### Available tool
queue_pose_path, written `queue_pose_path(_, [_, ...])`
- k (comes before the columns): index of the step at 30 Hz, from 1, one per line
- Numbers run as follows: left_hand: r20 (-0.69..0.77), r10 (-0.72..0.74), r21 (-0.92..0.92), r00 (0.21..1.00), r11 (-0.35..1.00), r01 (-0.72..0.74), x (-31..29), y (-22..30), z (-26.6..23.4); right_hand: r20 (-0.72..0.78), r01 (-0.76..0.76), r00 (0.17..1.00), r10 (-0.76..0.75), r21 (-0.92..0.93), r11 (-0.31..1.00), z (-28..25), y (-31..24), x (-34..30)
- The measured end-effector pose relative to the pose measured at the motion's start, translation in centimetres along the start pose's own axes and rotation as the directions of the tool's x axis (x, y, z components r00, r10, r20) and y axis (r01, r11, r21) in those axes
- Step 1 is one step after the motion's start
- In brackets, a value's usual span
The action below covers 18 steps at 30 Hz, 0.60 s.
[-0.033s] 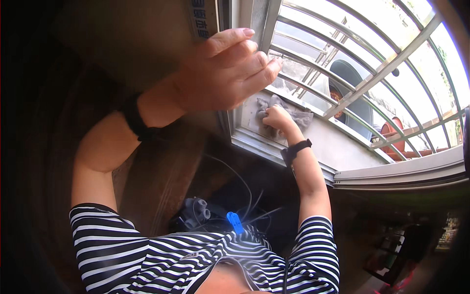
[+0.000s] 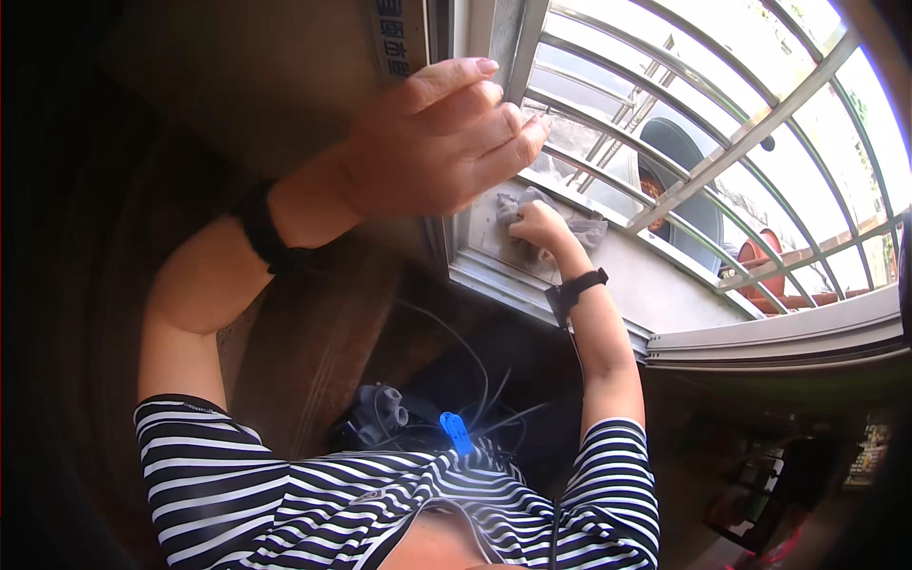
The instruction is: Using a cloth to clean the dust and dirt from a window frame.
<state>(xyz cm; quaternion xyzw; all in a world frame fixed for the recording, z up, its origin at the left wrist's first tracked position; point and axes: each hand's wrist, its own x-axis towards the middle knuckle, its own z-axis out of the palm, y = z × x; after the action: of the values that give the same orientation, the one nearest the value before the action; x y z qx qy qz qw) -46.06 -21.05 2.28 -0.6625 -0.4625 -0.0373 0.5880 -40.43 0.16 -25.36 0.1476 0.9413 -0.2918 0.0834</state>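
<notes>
My right hand is closed on a crumpled grey cloth, pressing it against the pale window sill. Part of the cloth bunches out beyond my knuckles, and a loose end trails to the right. Higher up and to the left, my left hand is raised in front of the window's side frame. Its fingers are loosely bent and a little apart, with nothing visible in them. Whether its far side touches the frame cannot be seen.
Metal security bars run along the outer side of the sill. Outside stand a dark round tub and a reddish pot. The window track edges the sill. Below, thin cables hang near a dark device.
My right hand has shifted very slightly up the picture on the sill, and the cloth's folds have changed a little. My left hand has hardly moved.
</notes>
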Motion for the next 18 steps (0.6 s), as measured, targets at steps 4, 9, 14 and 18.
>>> queue_pose_path(4, [-0.020,0.017,-0.010,1.000,1.000,-0.017,0.4,0.2,0.2,-0.552,0.011,0.834,-0.004,0.010,1.000,0.4,-0.5,2.4])
queue_pose_path(9, [0.026,0.061,0.001,0.998,0.998,-0.061,0.3,-0.1,-0.2,-0.474,0.024,0.878,-0.063,-0.088,0.996,5.1,-0.9,6.9])
queue_pose_path(14, [-0.004,0.028,-0.027,1.000,0.999,-0.028,1.1,0.5,0.4,-0.362,-0.036,0.932,-0.015,-0.134,0.990,5.4,5.4,10.5])
queue_pose_path(18, [0.014,0.063,0.003,0.998,0.998,-0.064,0.7,0.0,0.0,0.075,0.280,0.954,-0.290,0.126,0.952,2.1,5.4,5.7])
